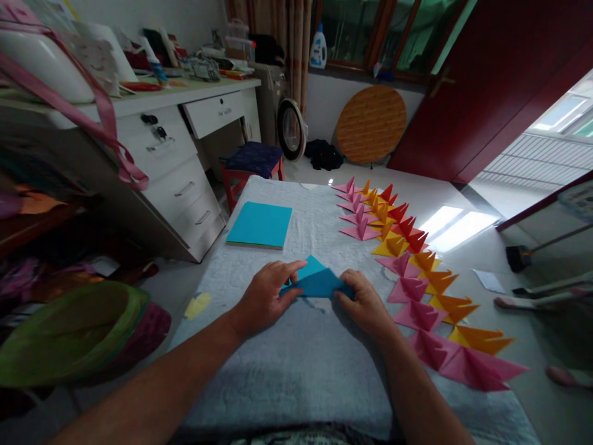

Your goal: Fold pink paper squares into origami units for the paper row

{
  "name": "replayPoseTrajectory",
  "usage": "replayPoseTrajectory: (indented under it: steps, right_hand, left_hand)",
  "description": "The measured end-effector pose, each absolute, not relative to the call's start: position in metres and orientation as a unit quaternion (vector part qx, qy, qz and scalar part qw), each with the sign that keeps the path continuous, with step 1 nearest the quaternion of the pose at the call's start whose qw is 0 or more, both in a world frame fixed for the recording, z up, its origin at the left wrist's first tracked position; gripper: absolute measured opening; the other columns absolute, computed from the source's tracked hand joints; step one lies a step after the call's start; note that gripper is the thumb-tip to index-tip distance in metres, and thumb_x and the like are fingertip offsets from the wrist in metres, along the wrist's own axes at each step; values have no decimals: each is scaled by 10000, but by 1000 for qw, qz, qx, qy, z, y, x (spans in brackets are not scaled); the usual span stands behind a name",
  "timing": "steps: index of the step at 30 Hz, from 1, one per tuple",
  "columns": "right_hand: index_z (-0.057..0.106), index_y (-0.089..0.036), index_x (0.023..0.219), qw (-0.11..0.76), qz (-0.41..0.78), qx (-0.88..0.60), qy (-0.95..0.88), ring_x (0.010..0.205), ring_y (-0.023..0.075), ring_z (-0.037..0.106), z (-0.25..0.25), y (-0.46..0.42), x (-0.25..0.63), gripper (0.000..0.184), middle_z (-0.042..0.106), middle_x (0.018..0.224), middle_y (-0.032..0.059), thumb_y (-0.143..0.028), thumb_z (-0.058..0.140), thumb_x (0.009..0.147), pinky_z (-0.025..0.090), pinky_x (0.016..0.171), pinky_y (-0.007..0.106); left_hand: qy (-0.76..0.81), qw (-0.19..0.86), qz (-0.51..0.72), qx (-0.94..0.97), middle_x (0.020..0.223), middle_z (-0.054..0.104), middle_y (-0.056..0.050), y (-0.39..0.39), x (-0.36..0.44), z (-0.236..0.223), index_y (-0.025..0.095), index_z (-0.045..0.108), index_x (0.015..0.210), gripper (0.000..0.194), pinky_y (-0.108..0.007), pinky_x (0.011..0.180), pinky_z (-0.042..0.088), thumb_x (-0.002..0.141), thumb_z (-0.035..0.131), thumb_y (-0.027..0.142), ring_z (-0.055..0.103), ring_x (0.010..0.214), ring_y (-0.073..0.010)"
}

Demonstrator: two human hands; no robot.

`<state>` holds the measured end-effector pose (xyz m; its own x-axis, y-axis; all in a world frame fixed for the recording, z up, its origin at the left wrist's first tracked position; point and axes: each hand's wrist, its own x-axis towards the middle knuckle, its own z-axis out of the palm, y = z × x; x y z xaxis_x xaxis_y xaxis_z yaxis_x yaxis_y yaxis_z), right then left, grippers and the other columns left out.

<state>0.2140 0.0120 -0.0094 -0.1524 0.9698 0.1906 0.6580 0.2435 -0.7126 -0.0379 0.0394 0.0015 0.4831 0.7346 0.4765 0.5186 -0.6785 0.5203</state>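
A blue sheet of paper (317,279), folded into a triangle, lies on the grey cloth-covered table (287,358). My left hand (266,296) pinches its left corner, fingers closed on the fold. My right hand (365,303) presses and grips its right corner. A flat stack of blue paper squares (260,224) lies further back on the left. Along the right side runs a long row of folded paper pieces (407,272) in pink, orange, yellow and red.
A white desk with drawers (185,154) stands at the left, cluttered on top. A stool (252,164) sits beyond the table's far end. A green bag (69,330) lies at the lower left. A broom (532,253) lies on the floor at right.
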Motion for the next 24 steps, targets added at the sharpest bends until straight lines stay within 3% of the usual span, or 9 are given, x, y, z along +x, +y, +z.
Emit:
replayPoseTrajectory:
  steps: [3,5,9,13,16,19,24]
  right_hand:
    - [641,-219,802,386,184,-544,-721,872,216,544,-4,11,211,96,624,830,34,-187,551,814,406,839,369]
    - [654,-228,817,422,128,-541,-716,891,220,545,-1,8,209,119,625,849,37,-166,552,821,403,855,381]
    - [635,-238,787,458,32,-531,-712,907,235,546,5,-1,204,104,621,870,43,-164,570,822,397,885,417]
    - [605,-248,764,441,5,-546,-712,954,251,558,6,-5,204,138,633,943,59,-141,528,807,389,937,454]
    - [579,-246,794,397,40,-541,-740,1041,258,559,1,-1,205,149,662,1026,60,-110,529,760,353,1002,460]
    - [549,-230,810,337,106,-534,-768,967,230,587,-6,5,205,191,682,972,50,-76,502,707,325,1028,449]
    - [611,-206,872,300,183,-554,-754,903,225,605,-12,10,206,178,687,883,58,-135,480,776,398,892,376]
  left_hand:
    - [343,136,319,873,933,698,-60,40,-38,3,190,664,1067,168,-351,845,486,944,572,259,611,892,-202]
    - [344,109,310,879,936,708,-65,40,-39,1,203,687,933,151,-364,842,471,936,536,204,600,905,-214]
    - [348,27,347,870,923,725,-56,38,-42,-1,237,699,888,223,-413,909,444,924,490,168,585,922,-225]
    - [354,-7,325,877,938,730,-50,36,-41,2,250,695,849,261,-425,969,423,937,467,158,583,937,-216]
    - [365,24,267,892,982,726,-61,40,-38,1,227,686,874,230,-422,960,426,913,481,129,591,958,-224]
    - [371,90,215,899,944,712,-69,46,-35,-4,196,669,899,162,-398,887,457,888,519,135,604,916,-233]
    - [399,202,207,870,870,685,-55,51,-34,-4,184,654,874,156,-341,824,479,941,517,219,619,868,-213]
